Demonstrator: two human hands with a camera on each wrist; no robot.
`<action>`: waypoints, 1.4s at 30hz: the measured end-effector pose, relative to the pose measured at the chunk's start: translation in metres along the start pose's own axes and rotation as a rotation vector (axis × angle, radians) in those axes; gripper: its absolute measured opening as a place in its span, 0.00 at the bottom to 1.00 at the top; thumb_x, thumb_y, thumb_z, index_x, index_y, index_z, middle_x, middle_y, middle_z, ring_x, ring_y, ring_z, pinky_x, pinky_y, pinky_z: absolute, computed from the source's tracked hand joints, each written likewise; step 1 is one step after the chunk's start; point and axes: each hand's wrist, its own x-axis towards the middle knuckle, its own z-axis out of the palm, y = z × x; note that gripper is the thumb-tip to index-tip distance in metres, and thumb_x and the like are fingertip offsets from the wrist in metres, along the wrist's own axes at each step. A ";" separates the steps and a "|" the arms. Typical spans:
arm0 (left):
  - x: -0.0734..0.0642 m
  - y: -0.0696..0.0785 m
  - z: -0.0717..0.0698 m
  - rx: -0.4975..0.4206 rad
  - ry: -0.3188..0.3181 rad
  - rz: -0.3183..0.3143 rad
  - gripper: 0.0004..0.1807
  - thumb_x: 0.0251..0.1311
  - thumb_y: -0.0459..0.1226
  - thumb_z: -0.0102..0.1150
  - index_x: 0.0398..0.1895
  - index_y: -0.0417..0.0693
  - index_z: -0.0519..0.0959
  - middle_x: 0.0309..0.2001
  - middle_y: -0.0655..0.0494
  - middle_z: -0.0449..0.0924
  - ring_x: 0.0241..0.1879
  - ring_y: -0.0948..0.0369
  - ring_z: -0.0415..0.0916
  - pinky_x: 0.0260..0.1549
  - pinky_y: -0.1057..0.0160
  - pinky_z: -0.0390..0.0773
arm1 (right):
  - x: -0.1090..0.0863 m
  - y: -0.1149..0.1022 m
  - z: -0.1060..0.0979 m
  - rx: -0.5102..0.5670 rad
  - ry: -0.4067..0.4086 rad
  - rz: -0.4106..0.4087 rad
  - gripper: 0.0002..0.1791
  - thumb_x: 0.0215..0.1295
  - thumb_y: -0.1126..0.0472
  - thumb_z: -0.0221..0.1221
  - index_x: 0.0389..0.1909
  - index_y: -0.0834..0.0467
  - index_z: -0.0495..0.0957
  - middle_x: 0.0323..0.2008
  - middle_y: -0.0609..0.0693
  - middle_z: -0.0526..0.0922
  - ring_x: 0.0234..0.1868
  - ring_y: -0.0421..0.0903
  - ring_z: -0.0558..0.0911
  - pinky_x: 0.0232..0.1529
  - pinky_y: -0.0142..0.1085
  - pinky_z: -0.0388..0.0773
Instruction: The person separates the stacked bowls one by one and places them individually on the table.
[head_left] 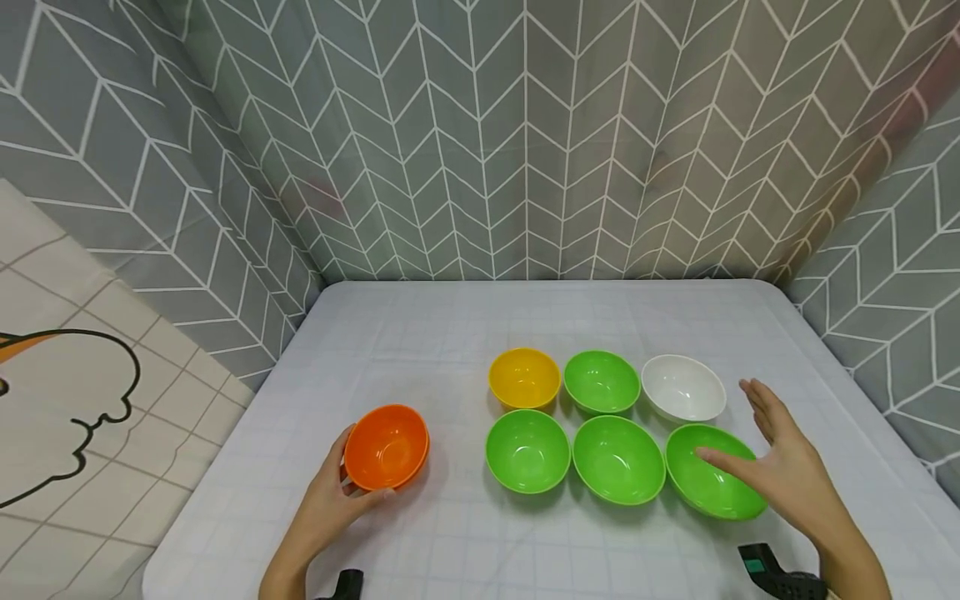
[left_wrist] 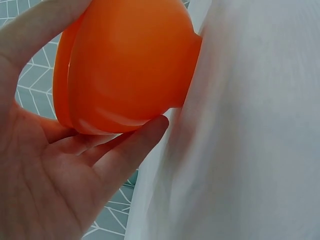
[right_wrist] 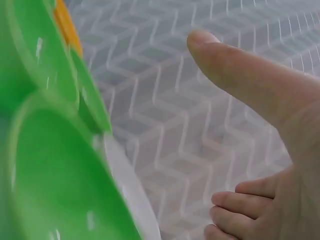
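At the left of the head view my left hand (head_left: 327,510) grips a pair of nested orange bowls (head_left: 386,447); two rims show in the left wrist view, thumb on one side and fingers along the other. The base of the orange bowls (left_wrist: 132,65) is right at the white tabletop. My right hand (head_left: 787,467) hovers with thumb and fingers spread over the right-hand green bowl (head_left: 705,475), holding nothing. In the right wrist view that hand's thumb (right_wrist: 240,70) stands apart from the green bowl (right_wrist: 65,185).
Left of that green bowl sit a middle green bowl (head_left: 618,462) and another green bowl (head_left: 528,454). Behind them stand a yellow bowl (head_left: 524,379), a green bowl (head_left: 602,383) and a white bowl (head_left: 684,390). Patterned curtains (head_left: 495,150) enclose the white table (head_left: 465,550).
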 end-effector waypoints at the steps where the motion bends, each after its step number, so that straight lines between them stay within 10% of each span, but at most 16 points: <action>1: 0.000 0.000 0.000 0.003 0.000 0.005 0.62 0.42 0.44 0.79 0.76 0.44 0.46 0.71 0.40 0.55 0.62 0.43 0.66 0.53 0.53 0.73 | 0.004 -0.007 0.005 0.011 -0.017 -0.027 0.63 0.52 0.56 0.73 0.77 0.51 0.36 0.75 0.59 0.46 0.69 0.72 0.49 0.61 0.66 0.49; 15: -0.002 -0.006 0.002 -0.001 0.007 0.052 0.61 0.40 0.41 0.80 0.74 0.44 0.49 0.69 0.38 0.59 0.61 0.42 0.67 0.53 0.51 0.73 | 0.037 -0.101 0.102 0.075 -0.326 -0.332 0.64 0.39 0.39 0.76 0.76 0.49 0.50 0.72 0.49 0.57 0.69 0.54 0.61 0.64 0.55 0.60; 25: -0.002 -0.006 0.000 0.013 0.012 0.057 0.58 0.42 0.43 0.79 0.73 0.43 0.50 0.68 0.40 0.61 0.60 0.44 0.68 0.52 0.51 0.74 | 0.055 -0.175 0.190 0.054 -0.571 -0.492 0.53 0.54 0.42 0.69 0.74 0.55 0.53 0.71 0.46 0.60 0.69 0.43 0.61 0.66 0.41 0.60; 42: -0.004 -0.007 0.001 -0.028 0.016 0.078 0.57 0.41 0.42 0.79 0.72 0.44 0.52 0.66 0.40 0.63 0.57 0.47 0.71 0.50 0.55 0.76 | 0.056 -0.191 0.261 -0.168 -0.607 -0.594 0.51 0.43 0.46 0.76 0.65 0.62 0.63 0.57 0.52 0.72 0.49 0.41 0.77 0.43 0.31 0.77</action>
